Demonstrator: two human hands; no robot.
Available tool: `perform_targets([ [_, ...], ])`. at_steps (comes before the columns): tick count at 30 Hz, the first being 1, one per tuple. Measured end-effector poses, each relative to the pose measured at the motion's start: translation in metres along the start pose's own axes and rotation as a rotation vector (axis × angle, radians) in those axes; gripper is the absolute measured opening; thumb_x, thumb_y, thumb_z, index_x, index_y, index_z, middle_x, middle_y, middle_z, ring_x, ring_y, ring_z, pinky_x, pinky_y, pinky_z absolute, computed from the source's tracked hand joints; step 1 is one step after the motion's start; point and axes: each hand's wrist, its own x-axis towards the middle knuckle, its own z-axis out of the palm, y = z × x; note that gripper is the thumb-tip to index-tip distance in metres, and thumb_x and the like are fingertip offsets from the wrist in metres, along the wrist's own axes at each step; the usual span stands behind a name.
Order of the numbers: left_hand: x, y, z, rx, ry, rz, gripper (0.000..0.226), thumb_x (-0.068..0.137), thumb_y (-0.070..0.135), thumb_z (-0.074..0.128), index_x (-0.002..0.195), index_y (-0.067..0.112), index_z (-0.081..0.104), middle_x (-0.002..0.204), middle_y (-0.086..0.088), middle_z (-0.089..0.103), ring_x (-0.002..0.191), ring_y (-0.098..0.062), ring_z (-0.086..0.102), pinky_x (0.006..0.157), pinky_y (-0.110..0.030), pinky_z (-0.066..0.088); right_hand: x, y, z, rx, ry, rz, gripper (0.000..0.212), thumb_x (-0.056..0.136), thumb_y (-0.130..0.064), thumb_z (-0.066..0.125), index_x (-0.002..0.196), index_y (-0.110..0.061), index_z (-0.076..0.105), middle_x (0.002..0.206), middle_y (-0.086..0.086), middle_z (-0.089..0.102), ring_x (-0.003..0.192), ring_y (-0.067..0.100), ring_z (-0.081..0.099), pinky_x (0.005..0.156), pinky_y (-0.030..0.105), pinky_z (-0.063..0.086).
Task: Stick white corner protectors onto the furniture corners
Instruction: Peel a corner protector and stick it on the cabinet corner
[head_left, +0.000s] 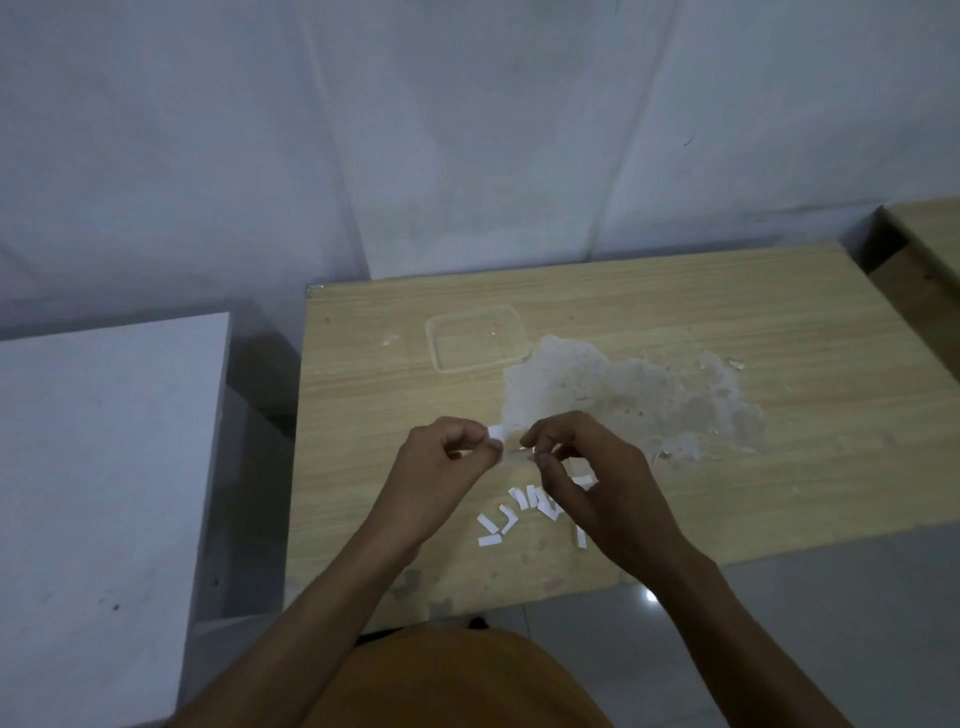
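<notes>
Corner protector (496, 431) pinched in my left hand (451, 453); my right hand (582, 467) pinches its near-right end, above the table (675, 322).

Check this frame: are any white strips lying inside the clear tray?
No, the clear tray holds nothing visible; the white strips lie on the table.
</notes>
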Motion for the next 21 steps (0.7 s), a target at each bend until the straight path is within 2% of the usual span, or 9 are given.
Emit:
perform_targets([
  [2,-0.001,-0.008,0.000,0.022,-0.040,-0.035,0.016,0.085,0.031,0.063,0.072,0.023,0.067,0.073,0.009,0.065,0.067,0.000,0.058,0.066,-0.019,0.042,-0.007,0.004,0.006,0.056,0.033,0.078,0.007,0.089,-0.029,0.052,0.089,-0.034,0.056,0.092,-0.015,0.065,0.085,0.004,0.065,0.072,0.016,0.051],
  [4,-0.004,-0.017,0.000,0.004,-0.068,-0.074,0.016,0.088,0.027,0.062,0.074,0.020,0.066,0.075,0.001,0.069,0.071,-0.006,0.064,0.072,-0.027,0.048,-0.016,0.014,0.017,0.116,0.061,0.137,0.010,0.090,-0.023,0.056,0.086,-0.033,0.056,0.087,-0.014,0.065,0.078,0.004,0.064,0.067,0.008,0.047],
  [6,-0.007,-0.028,-0.001,-0.032,-0.083,-0.123,0.014,0.090,0.023,0.061,0.079,0.017,0.066,0.079,-0.004,0.072,0.078,-0.010,0.070,0.077,-0.030,0.051,-0.027,0.033,0.033,0.149,0.060,0.249,0.017,0.090,-0.014,0.062,0.086,-0.030,0.058,0.082,-0.015,0.064,0.075,0.003,0.064,0.064,0.008,0.047],
  [9,-0.014,-0.045,-0.001,-0.039,-0.096,-0.178,0.009,0.092,0.018,0.060,0.086,0.016,0.067,0.078,-0.006,0.073,0.078,-0.012,0.071,0.077,-0.030,0.053,-0.048,0.072,0.060,0.126,-0.007,0.490,0.012,0.089,-0.012,0.065,0.093,-0.024,0.065,0.076,-0.013,0.067,0.074,0.002,0.064,0.064,0.016,0.050],
  [11,-0.018,-0.056,-0.001,-0.025,-0.099,-0.192,0.008,0.091,0.015,0.060,0.095,0.018,0.067,0.075,-0.006,0.073,0.078,-0.014,0.071,0.080,-0.036,0.055,-0.061,0.096,0.075,0.107,-0.052,0.638,0.009,0.089,-0.011,0.064,0.085,-0.018,0.068,0.073,-0.004,0.069,0.070,0.009,0.065,0.064,0.027,0.052],
  [13,-0.022,-0.064,-0.001,0.003,-0.094,-0.191,0.014,0.091,0.014,0.061,0.101,0.023,0.065,0.072,-0.006,0.073,0.077,-0.013,0.071,0.083,-0.038,0.055,-0.069,0.113,0.085,0.095,-0.056,0.745,0.016,0.088,-0.011,0.062,0.075,-0.019,0.064,0.073,-0.001,0.070,0.068,0.012,0.067,0.064,0.031,0.052],
  [17,-0.027,-0.072,-0.001,0.049,-0.091,-0.139,0.018,0.091,0.014,0.061,0.101,0.029,0.064,0.071,-0.003,0.073,0.073,-0.008,0.070,0.077,-0.030,0.055,-0.070,0.136,0.100,0.030,-0.077,0.845,0.010,0.088,-0.009,0.059,0.080,-0.009,0.065,0.080,0.004,0.071,0.072,0.017,0.070,0.074,0.042,0.056],
  [19,-0.027,-0.073,0.000,0.050,-0.088,-0.111,0.019,0.091,0.013,0.060,0.102,0.028,0.063,0.070,-0.002,0.073,0.073,-0.006,0.070,0.072,-0.020,0.052,-0.066,0.143,0.103,0.056,-0.068,0.880,0.011,0.090,-0.008,0.057,0.094,-0.004,0.067,0.087,0.008,0.072,0.078,0.020,0.070,0.077,0.044,0.056],
  [21,-0.027,-0.073,0.000,0.043,-0.080,-0.087,0.019,0.091,0.013,0.060,0.102,0.029,0.063,0.069,-0.002,0.073,0.073,-0.005,0.070,0.068,-0.012,0.049,-0.062,0.142,0.104,0.048,-0.081,0.896,0.024,0.092,-0.009,0.055,0.113,-0.005,0.065,0.104,0.012,0.070,0.092,0.024,0.068,0.084,0.044,0.055],
])
